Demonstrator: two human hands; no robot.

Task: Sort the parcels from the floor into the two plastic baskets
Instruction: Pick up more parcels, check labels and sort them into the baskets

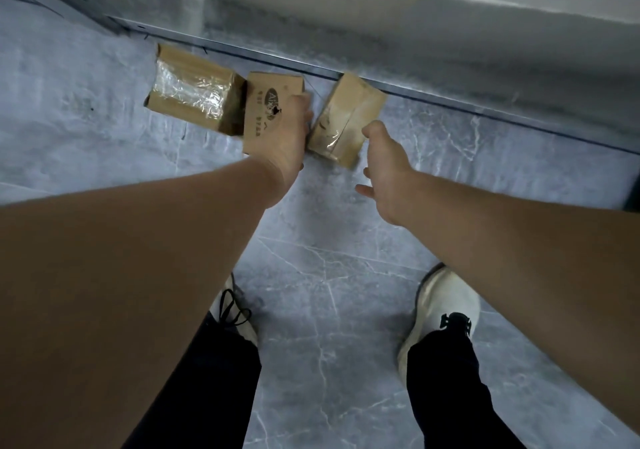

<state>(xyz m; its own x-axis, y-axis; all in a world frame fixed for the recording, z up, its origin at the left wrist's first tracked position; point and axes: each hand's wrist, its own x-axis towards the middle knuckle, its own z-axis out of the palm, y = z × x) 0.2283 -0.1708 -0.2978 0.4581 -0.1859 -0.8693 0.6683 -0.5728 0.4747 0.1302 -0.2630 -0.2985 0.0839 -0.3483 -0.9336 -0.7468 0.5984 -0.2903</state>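
My left hand's fingers wrap the printed parcel mid-row by the far wall; my right hand hangs open, just short of the taped parcel. I'd grip its sides squarely before lifting. Baskets unseen.

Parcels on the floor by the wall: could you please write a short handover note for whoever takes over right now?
Left hand: closed on the printed cardboard parcel, the middle one of three.
Right hand: open, empty, reaching toward the taped parcel on the right, not yet touching it as far as can be seen.
A third, larger parcel with clear tape lies on the floor at the left, against the printed one.
All three sit along the wall's metal strip.
The baskets are out of view, so what has been sorted cannot be told.
Left: carry these three to the baskets.
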